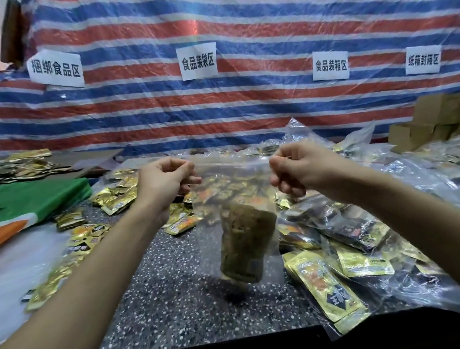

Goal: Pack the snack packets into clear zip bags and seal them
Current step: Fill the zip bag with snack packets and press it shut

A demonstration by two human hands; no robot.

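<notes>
A clear zip bag point(232, 179) hangs in the air above the speckled table point(177, 287). My left hand point(164, 179) pinches its top left corner and my right hand point(299, 166) pinches its top right corner, stretching the zip strip between them. A stack of gold snack packets point(246, 244) sits in the bottom of the bag, blurred. Loose gold packets point(116, 193) lie scattered on the table behind and to the left. More packets point(329, 284) lie at the right, some inside filled clear bags point(349, 226).
A green and orange cloth point(29, 202) covers the table's left side. Cardboard boxes point(437, 121) are stacked at the far right. A striped tarp point(245, 97) with paper signs hangs behind. The table's front edge runs close to me at the bottom.
</notes>
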